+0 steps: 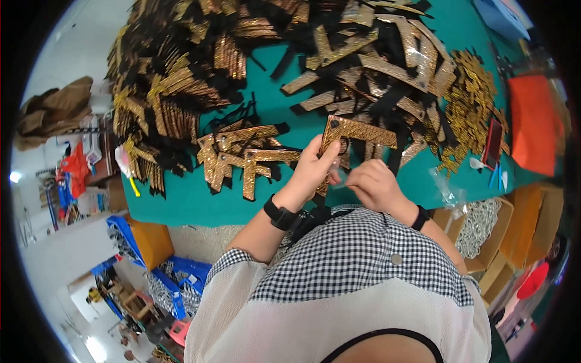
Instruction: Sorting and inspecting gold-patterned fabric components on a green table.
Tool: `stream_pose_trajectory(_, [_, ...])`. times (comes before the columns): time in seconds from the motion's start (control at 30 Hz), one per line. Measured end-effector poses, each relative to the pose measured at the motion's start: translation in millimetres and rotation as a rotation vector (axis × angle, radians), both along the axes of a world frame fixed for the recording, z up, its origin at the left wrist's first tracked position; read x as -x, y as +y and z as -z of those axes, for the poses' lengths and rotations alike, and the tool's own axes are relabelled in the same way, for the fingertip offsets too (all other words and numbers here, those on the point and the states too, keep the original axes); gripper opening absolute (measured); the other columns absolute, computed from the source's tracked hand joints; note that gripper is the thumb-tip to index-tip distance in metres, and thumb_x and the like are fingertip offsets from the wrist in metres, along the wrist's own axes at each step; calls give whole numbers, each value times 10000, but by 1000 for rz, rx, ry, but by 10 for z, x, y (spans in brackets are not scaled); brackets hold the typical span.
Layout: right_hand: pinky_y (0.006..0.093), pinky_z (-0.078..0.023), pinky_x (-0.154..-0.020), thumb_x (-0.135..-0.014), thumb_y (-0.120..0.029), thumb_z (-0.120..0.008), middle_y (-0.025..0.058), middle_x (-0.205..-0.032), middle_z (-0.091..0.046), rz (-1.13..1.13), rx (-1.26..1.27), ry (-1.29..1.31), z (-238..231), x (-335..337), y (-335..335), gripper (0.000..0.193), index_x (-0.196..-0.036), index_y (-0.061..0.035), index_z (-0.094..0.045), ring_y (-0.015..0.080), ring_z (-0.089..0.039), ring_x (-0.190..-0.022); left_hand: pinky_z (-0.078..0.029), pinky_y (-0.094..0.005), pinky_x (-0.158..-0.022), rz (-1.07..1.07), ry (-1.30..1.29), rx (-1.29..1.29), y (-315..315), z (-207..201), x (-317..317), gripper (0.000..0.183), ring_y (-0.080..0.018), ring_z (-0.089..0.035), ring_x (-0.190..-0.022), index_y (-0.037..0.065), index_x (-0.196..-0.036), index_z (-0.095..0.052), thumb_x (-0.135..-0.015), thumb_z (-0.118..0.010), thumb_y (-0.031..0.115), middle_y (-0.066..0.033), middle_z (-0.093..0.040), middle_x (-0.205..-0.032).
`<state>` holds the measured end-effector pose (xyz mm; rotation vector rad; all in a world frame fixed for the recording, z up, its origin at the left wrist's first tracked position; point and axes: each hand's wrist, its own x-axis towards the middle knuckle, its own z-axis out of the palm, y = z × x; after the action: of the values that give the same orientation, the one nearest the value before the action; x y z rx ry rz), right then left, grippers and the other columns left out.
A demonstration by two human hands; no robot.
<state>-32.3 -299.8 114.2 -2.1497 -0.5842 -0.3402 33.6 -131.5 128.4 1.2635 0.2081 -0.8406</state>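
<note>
My left hand [316, 164] is closed on a gold textured strap [366, 134] that bends at a corner, with a black backing and a dark round spot at the bend. One arm of the strap points right, the other runs down behind my fingers. Close beside it, my right hand [376, 183] has its fingers pinched together near the strap's lower part; what lies in them is too small to make out. Left of my hands lies a small pile of similar bent gold straps [233, 158] with black ends.
A large heap of gold and black straps [175, 78] covers the green table [175, 202] at the far left. Looser straps [381, 66] lie ahead. Gold sequined pieces [472, 91], a phone [493, 143] and clear plastic [446, 189] are at right. Below stands a carton of metal rings [479, 230].
</note>
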Motion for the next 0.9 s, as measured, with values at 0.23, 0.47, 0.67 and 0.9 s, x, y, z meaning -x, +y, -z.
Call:
stream_pose_trajectory(0.23, [217,-404,-641,-819,-75,-568,-8,-775,-533,352,-794,687,13,233,-721,49,-828,-33,-547,80,-498,-714,-460,-230,-498,-377,-211,-397,1088,498,242,245,-93,-531,-622,54,-1028,-473,-887,-514,250,-26,-505,-719])
stream_pose_trajectory(0.47, [161,-342,-541,-755,-98,-681,-55,-659,-514,1281,-873,556,671,1238,-1724,137,-756,-66,-548,21,-447,-599,-416,-422,-751,-98,-951,-1615,1895,957,210,386,-352,-516,-836,-58,-982,-546,-833,-561,297,-226,-556,-917])
stream_pose_trajectory(0.67, [180,-350,-525,-714,-137,-728,-34,-651,-513,1739,-836,409,1288,2009,-2072,195,-732,-62,-549,43,-443,-579,-418,-440,-730,36,-674,-1785,1647,679,41,378,-317,-496,-900,57,-1009,-542,-784,-600,355,-172,-520,-1007])
stream_pose_trajectory(0.9, [331,-391,-895,-638,-259,-770,232,-1220,-440,1932,-683,496,1465,2093,-2253,820,-1250,91,-352,258,-472,-1081,-395,-391,-782,122,-1394,-1376,733,21,-398,290,-292,-485,-941,50,-1001,-556,-744,-644,153,-138,-535,-999])
